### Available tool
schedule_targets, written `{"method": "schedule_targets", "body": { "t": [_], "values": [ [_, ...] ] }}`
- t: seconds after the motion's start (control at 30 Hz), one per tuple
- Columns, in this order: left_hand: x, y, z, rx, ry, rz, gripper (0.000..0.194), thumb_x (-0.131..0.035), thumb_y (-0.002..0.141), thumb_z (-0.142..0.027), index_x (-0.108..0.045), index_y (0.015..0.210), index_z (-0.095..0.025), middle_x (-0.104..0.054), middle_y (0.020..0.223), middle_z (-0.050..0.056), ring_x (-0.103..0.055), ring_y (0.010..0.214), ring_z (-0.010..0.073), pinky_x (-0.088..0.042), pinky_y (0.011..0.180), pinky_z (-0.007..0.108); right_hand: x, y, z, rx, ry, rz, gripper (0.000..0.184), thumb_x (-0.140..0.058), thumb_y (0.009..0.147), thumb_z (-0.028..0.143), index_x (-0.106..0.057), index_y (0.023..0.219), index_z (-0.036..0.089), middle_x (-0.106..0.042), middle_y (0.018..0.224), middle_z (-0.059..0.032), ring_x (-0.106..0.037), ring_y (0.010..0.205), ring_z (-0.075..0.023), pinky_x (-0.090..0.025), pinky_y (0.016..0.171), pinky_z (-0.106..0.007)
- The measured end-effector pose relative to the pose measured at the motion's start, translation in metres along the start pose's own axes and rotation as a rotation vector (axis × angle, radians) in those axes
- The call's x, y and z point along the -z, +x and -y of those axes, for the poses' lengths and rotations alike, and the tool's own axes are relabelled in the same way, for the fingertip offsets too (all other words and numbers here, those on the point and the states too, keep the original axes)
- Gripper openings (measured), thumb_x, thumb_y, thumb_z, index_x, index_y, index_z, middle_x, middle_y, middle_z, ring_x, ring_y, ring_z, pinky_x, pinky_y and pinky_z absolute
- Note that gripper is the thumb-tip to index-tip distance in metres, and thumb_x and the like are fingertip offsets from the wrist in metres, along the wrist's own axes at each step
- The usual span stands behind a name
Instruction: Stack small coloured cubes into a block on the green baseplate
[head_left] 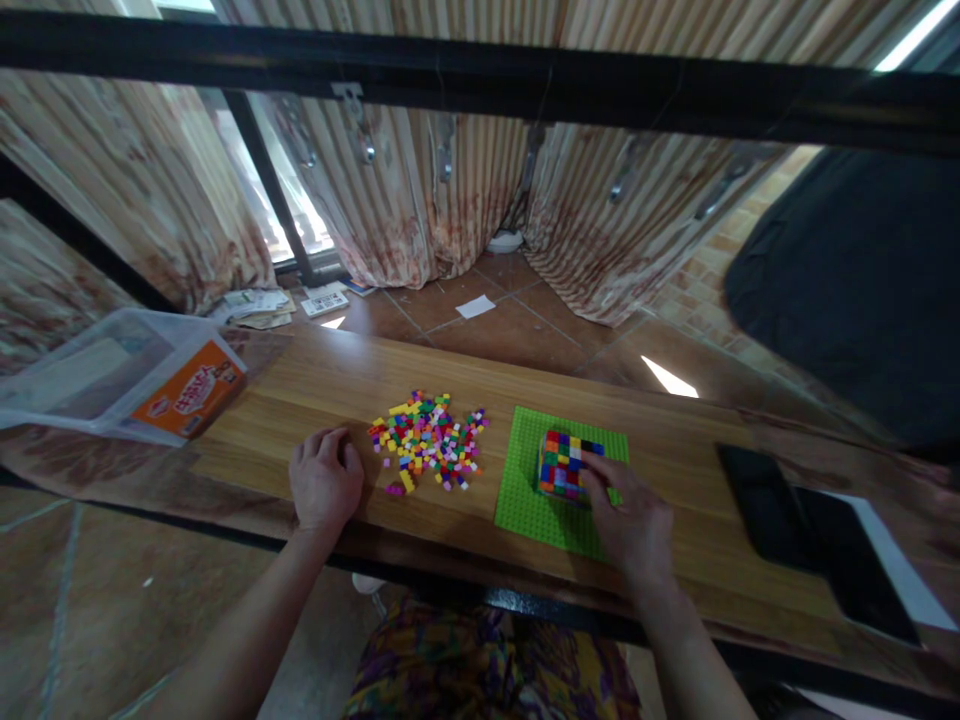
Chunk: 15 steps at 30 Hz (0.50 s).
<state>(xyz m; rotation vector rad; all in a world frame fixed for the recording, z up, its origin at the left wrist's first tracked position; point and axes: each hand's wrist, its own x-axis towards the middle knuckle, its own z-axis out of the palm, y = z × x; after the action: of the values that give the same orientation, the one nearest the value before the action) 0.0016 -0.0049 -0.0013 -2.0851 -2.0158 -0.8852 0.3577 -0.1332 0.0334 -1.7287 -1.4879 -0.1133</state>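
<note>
Orange label point(189, 391) (Chinese characters point(199, 387)) left of bricks point(433, 440)

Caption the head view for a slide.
Right hand at a brick build on a green baseplate, left hand on the table by loose bricks.

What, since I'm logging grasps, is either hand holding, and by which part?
The right hand has its fingertips at the right side of the brick block; whether they grip anything cannot be told. The left hand shows nothing held.
</note>
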Motion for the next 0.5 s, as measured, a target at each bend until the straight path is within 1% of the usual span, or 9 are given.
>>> {"method": "schedule_targets", "body": {
  "t": [0.1, 0.2, 0.27, 0.33, 0.4, 0.5],
  "values": [
    [0.0, 0.0, 0.0, -0.003, 0.003, 0.0, 0.031, -0.045, 0.087, -0.027, -0.067, 0.103, -0.012, -0.066, 0.107, 0.015, -0.057, 0.102, 0.0294, -0.044, 0.096, 0.044, 0.001, 0.002, 0.001, -0.131, -0.023, -0.087, 0.028, -0.056, 0.09, 0.041, -0.071, 0.099, 0.018, -0.072, 0.097, -0.0087, -0.067, 0.088, -0.0211, -0.053, 0.082, -0.037],
    [0.0, 0.0, -0.001, 0.002, 0.006, 0.003, 0.031, -0.046, 0.086, -0.027, -0.068, 0.103, -0.013, -0.066, 0.106, 0.014, -0.057, 0.101, 0.0296, -0.044, 0.095, 0.044, -0.007, 0.005, -0.004, -0.227, -0.094, -0.129, 0.045, -0.055, 0.087, 0.051, -0.067, 0.11, 0.015, -0.068, 0.109, -0.0152, -0.06, 0.104, -0.0282, -0.047, 0.093, -0.047],
    [0.0, 0.0, -0.001, 0.009, 0.003, 0.004, 0.031, -0.046, 0.086, -0.027, -0.068, 0.103, -0.013, -0.067, 0.107, 0.014, -0.057, 0.101, 0.0296, -0.045, 0.094, 0.044, -0.014, 0.005, -0.007, -0.299, -0.089, -0.115, 0.058, -0.053, 0.085, 0.057, -0.062, 0.12, 0.011, -0.062, 0.119, -0.0201, -0.054, 0.115, -0.0322, -0.041, 0.099, -0.053],
    [0.0, -0.001, -0.001, 0.016, 0.004, 0.003, 0.031, -0.046, 0.086, -0.027, -0.068, 0.103, -0.014, -0.067, 0.106, 0.014, -0.057, 0.101, 0.0297, -0.045, 0.093, 0.044, -0.022, 0.004, -0.009, -0.377, -0.053, -0.078, 0.068, -0.052, 0.083, 0.06, -0.056, 0.127, 0.008, -0.058, 0.125, -0.0232, -0.05, 0.12, -0.0342, -0.036, 0.102, -0.056],
    [-0.001, -0.001, -0.001, 0.019, 0.003, 0.001, 0.031, -0.046, 0.086, -0.027, -0.068, 0.104, -0.014, -0.067, 0.106, 0.014, -0.057, 0.101, 0.0297, -0.045, 0.094, 0.044, -0.028, 0.002, -0.008, -0.434, -0.017, -0.037, 0.072, -0.051, 0.083, 0.06, -0.052, 0.13, 0.006, -0.056, 0.127, -0.0245, -0.048, 0.123, -0.0349, -0.034, 0.104, -0.057],
    [-0.001, -0.002, -0.001, 0.027, -0.009, 0.001, 0.03, -0.047, 0.086, -0.027, -0.068, 0.104, -0.014, -0.066, 0.106, 0.013, -0.057, 0.101, 0.0294, -0.044, 0.094, 0.044, -0.031, 0.0, -0.005, -0.471, 0.033, 0.0, 0.073, -0.051, 0.083, 0.059, -0.05, 0.133, 0.005, -0.055, 0.13, -0.0247, -0.048, 0.124, -0.0339, -0.033, 0.106, -0.054]
  ]
}}
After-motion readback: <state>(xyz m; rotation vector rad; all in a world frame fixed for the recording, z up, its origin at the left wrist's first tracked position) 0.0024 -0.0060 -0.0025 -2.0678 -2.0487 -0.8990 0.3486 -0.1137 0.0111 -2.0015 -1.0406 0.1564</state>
